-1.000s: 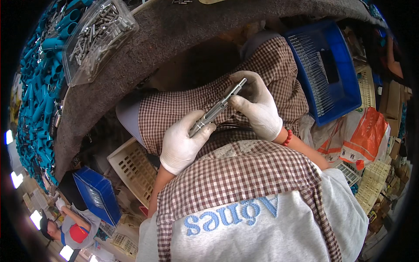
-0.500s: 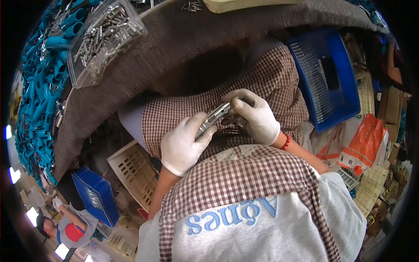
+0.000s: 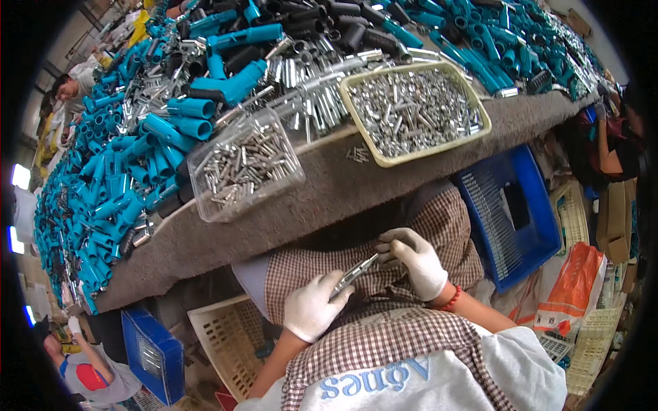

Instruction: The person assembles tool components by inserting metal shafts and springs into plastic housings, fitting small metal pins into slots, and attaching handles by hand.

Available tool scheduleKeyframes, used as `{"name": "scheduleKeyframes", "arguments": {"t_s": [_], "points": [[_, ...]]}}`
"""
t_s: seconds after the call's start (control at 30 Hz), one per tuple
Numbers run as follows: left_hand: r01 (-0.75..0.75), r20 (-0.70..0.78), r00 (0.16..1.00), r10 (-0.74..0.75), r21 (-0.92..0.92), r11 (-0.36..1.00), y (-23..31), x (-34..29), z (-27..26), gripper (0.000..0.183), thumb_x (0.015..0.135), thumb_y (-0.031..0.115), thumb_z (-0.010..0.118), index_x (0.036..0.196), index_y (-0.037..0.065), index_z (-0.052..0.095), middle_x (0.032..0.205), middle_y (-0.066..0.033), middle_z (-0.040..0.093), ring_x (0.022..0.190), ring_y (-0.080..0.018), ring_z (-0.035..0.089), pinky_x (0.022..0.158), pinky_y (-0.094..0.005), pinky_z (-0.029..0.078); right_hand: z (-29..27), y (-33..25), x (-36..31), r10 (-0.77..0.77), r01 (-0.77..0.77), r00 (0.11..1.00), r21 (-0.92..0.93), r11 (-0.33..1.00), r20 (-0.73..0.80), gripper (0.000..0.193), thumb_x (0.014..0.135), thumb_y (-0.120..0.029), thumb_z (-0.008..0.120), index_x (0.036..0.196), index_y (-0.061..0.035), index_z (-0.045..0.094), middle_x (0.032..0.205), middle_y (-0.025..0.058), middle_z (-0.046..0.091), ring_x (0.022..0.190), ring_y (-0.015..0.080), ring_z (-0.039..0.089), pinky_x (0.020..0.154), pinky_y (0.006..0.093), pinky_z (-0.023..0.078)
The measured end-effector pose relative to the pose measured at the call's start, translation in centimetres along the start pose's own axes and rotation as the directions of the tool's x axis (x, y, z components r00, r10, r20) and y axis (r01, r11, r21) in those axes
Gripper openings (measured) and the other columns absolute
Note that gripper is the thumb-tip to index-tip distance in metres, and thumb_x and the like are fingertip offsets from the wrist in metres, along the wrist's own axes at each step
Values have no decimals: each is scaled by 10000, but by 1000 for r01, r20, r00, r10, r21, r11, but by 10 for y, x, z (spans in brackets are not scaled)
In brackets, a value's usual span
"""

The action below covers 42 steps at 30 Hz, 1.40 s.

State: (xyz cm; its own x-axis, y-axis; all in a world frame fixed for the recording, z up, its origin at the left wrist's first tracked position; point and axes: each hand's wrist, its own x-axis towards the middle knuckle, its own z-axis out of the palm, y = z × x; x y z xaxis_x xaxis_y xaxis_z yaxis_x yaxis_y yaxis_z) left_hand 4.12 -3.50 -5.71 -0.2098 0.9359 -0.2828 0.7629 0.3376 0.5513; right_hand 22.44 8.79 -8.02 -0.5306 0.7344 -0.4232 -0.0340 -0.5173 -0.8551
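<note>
My left hand (image 3: pixel 317 308), in a white glove, is wrapped round a slim silver metal tube part (image 3: pixel 355 275), slotted along its side. The part slants up to the right over my lap, its far tip uncovered. Close beside that tip is my gloved right hand (image 3: pixel 419 264), fingers curled in toward the thumb and dark at the tips. Whether it pinches something small or touches the tip is hidden. Beyond my hands, on the bench, stand a clear plastic box (image 3: pixel 293 171) of small metal pins and a cream tray (image 3: pixel 485 130) full of small metal pieces.
A dark, fabric-covered bench edge (image 3: pixel 329 171) curves across in front. Teal and black tubular handles (image 3: pixel 164 133) are heaped on it. Blue crates (image 3: pixel 548 236) (image 3: pixel 175 359) stand at right and left, a cream slotted basket (image 3: pixel 205 329) by my left arm. Other people sit nearby.
The view has tilted up, bringing the bench top, the heap and the full cream tray into sight. My right hand has drawn back from the metal part's far end, baring its tip.
</note>
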Motion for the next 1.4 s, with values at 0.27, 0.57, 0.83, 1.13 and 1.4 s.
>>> {"name": "scheduleKeyframes", "arguments": {"t_s": [0.27,0.57,0.83,1.13,1.4], "points": [[-56,-109,992,57,11,998,-28,-4,1,294,869,384,609,1045,148,624,795,-99,652,667,-295,651,572,-393,509,37,-143,25,-643,734,513,-679,-15,569,142,812,-103,658,950,-72,654,814,97,636,754,253,638,669,337,503],[160,25,987,-161,17,987,-38,-12,-3,370,859,440,584,1089,153,632,952,-115,671,812,-323,659,685,-427,518,85,-203,137,-316,475,640,-684,-554,700,180,820,-234,617,881,-66,638,825,129,612,845,323,615,765,425,494],[252,21,968,-251,-92,963,-48,-22,-7,414,848,429,598,1101,102,621,987,-150,654,911,-342,633,769,-440,495,12,-307,106,-308,32,934,-902,-431,180,328,781,-353,656,1009,-117,673,929,138,666,902,304,635,797,396,491],[57,-159,985,-60,-21,998,-39,-11,-3,385,821,382,658,1097,115,641,925,-103,670,789,-313,655,683,-410,513,-38,-280,126,-347,279,835,-872,-403,427,266,820,-223,605,1058,-109,636,998,131,663,953,308,629,852,392,487],[119,-174,977,-125,-43,992,-25,-20,-4,335,817,362,658,1048,119,646,915,-100,664,807,-314,646,681,-412,504,-53,-303,106,-548,283,685,-868,-408,481,222,844,-230,588,995,-69,605,946,136,661,910,339,626,803,413,496]]}}
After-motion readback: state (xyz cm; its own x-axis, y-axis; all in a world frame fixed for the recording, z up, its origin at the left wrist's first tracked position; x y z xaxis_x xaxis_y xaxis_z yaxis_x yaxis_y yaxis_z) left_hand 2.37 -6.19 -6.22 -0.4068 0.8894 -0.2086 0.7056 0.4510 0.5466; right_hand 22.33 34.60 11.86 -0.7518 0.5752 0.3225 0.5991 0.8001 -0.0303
